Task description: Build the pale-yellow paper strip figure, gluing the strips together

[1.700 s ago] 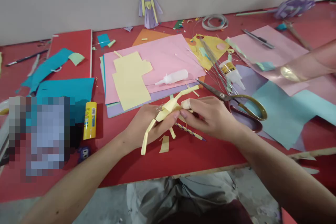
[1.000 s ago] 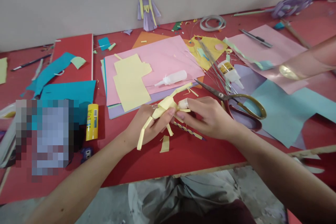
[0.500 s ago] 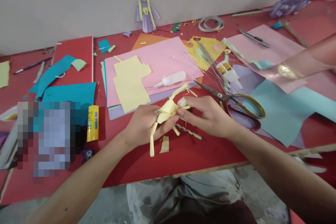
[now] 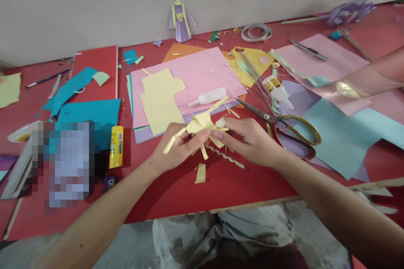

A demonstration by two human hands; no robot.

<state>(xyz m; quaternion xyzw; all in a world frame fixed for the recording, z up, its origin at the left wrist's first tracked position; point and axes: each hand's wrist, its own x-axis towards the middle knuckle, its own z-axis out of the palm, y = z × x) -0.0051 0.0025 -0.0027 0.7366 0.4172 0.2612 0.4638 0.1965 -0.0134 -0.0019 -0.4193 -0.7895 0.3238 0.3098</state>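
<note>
Both my hands hold a small pale yellow paper figure [image 4: 198,125] with thin strip limbs just above the red table [image 4: 195,193]. My left hand [image 4: 176,149] grips it from below, fingers curled around its body. My right hand [image 4: 249,141] pinches its right side between thumb and fingers; one fingertip is wrapped in white tape. A striped purple stick [image 4: 227,157] lies on the table under my right hand, and a yellow paper scrap [image 4: 200,173] lies below the figure.
Large scissors [image 4: 284,124] lie right of my hands. A stack of pink, yellow and purple paper [image 4: 195,75] with a small glue bottle [image 4: 208,96] sits behind. A yellow glue stick [image 4: 116,146] lies left. Another person's forearm [image 4: 369,77] reaches in at right. A finished paper doll [image 4: 180,19] leans on the wall.
The figure's long lower strip has swung from hanging downward to pointing left and up. My hands have stayed together, turning the figure slightly; the view has shifted a little.
</note>
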